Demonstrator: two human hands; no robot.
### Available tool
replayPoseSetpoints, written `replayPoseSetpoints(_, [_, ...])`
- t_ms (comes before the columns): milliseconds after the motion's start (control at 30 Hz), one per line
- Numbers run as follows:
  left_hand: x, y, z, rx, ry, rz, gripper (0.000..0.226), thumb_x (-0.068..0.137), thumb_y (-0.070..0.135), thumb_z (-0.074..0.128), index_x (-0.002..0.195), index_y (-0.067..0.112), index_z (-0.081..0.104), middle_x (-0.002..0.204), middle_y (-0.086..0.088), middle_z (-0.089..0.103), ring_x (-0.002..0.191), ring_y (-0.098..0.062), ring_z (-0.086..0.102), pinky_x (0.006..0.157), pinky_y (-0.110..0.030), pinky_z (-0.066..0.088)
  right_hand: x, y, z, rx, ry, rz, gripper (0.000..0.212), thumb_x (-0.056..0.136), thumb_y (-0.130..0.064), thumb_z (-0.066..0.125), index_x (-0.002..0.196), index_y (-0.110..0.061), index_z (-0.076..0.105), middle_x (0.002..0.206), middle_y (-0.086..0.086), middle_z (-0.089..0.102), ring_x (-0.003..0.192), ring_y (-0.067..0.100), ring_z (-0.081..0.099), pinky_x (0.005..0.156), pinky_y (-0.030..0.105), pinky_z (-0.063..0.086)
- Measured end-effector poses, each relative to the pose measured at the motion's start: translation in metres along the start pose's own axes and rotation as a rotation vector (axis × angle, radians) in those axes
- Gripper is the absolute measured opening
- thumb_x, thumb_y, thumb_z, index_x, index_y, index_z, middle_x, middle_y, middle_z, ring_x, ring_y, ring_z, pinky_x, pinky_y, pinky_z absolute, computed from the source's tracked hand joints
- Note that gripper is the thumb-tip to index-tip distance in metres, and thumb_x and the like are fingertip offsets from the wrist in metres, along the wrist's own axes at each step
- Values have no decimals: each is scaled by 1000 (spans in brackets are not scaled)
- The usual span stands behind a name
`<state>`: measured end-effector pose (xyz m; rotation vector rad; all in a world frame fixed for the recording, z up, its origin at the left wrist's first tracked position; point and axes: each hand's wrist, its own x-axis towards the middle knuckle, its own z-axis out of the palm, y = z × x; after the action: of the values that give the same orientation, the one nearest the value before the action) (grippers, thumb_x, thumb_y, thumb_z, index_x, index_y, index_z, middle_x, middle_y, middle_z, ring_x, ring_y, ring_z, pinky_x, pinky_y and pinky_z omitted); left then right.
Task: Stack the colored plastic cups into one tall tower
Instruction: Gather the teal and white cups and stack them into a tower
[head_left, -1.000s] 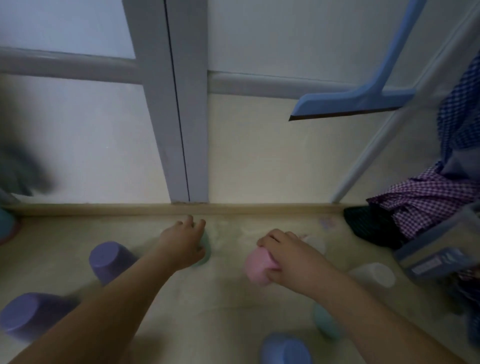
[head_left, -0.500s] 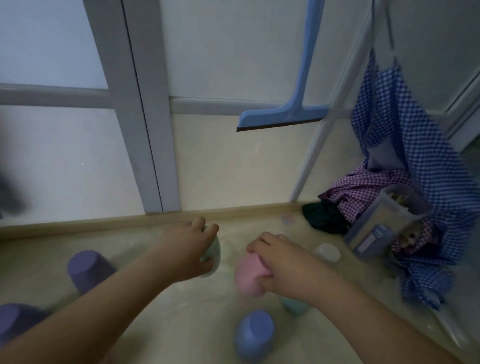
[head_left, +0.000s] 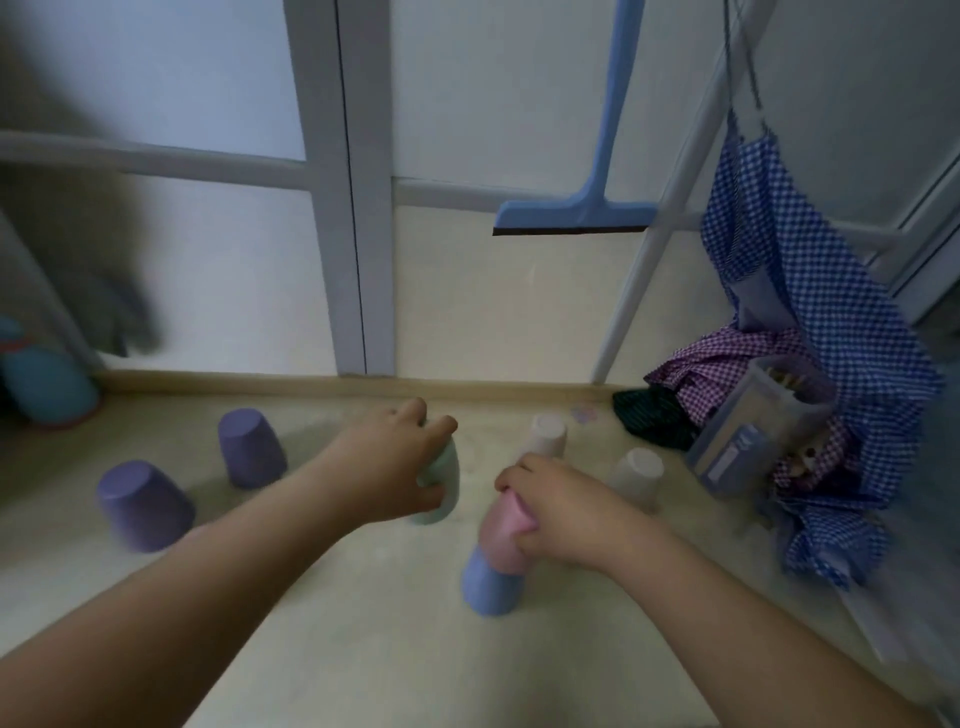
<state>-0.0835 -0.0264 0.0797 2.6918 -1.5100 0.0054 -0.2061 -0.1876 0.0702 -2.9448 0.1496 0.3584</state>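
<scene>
On the far left of the floor, two purple cups stand upside down, well apart from both hands; the nearer one sits lower left, the other just behind it. Moving right, the left hand is wrapped over the top of an inverted mint-green cup, fingers curled around its far side, so that cup is gripped and seems to rest on the floor. Further right, the right hand is clamped on a pink cup, also upside down, its open end seated on or just over the base of a blue cup standing directly beneath. The pink cup tilts slightly, its long axis leaning toward the upper right, so it probably needs straightening to settle squarely. The green cup lies just left of and behind this two-cup stack, and the left hand already holds it, making it the likely next layer. Two pale cups wait behind the right hand, upside down, near a clear container and checked cloth.
</scene>
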Motion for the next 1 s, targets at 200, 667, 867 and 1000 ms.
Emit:
replayPoseSetpoints(200, [-17,20,-5,-91,8,-85,65,74,37,65,130,21,36,117,-10,47,100,-33,54,77,-38,49,19,3,42,-63,-47,-23,47,76,-14,55,122,-12,50,117,16,50,104,36,53,85,42,51])
replayPoseSetpoints(667, [22,57,-30,-127,66,48,63,70,38,68,122,15,39,111,-9,53,89,-31,57,73,-41,54,-4,53,36,240,62,136,82,69,-37,78,137,-20,35,141,7,42,128,26,43,106,38,40])
replayPoseSetpoints(867, [39,84,10,-59,-34,113,57,72,38,65,116,12,40,107,-13,53,93,-36,56,68,-35,44,-26,79,33,207,65,258,77,71,-36,75,136,-19,37,136,6,44,127,25,41,105,38,40])
replayPoseSetpoints(1000, [33,92,47,6,-135,133,60,75,35,62,122,12,35,112,-14,51,97,-36,55,68,-37,44,-28,94,42,213,38,323,76,73,-34,75,136,-19,36,138,6,43,127,27,42,106,38,39])
